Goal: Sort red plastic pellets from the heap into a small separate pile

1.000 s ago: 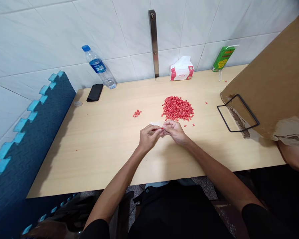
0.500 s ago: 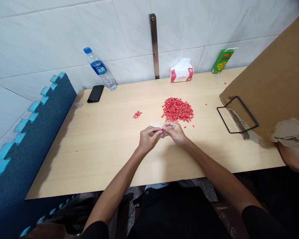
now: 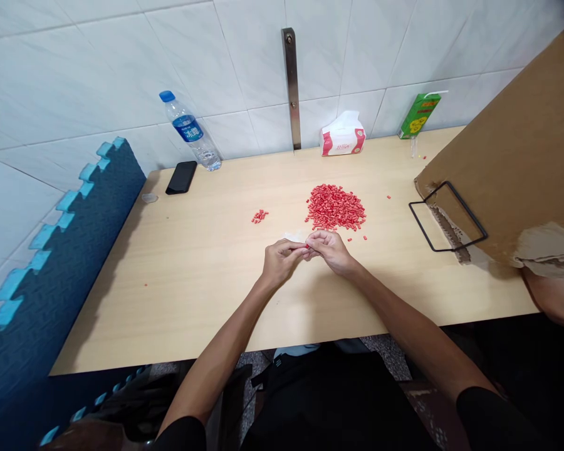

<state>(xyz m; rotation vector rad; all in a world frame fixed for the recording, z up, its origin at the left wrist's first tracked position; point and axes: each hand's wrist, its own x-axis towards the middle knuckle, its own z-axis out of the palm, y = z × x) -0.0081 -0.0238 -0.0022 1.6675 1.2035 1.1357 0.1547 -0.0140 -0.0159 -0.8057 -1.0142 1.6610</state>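
Note:
Near the table's middle, my left hand [image 3: 280, 261] and my right hand [image 3: 329, 250] meet at the fingertips. Both are closed in a pinch on one small red piece [image 3: 307, 245], mostly covered by the fingers. Just behind the hands lies a large heap of small red pieces [image 3: 336, 207], with a few loose ones at its near edge. A smaller group of red pieces [image 3: 260, 216] is to the left of the heap. Something clear and thin [image 3: 293, 237] lies on the table behind my left fingers; its shape is hard to make out.
On the wooden table [image 3: 192, 269] stand a water bottle [image 3: 190, 133], a phone [image 3: 181, 178], a tissue pack [image 3: 343, 136] and a green drink carton [image 3: 419, 116]. Cardboard [image 3: 512, 156] with a black wire frame [image 3: 479, 228] is at right, blue foam mats [image 3: 75, 250] at left. A person's arm [image 3: 554, 297] shows far right.

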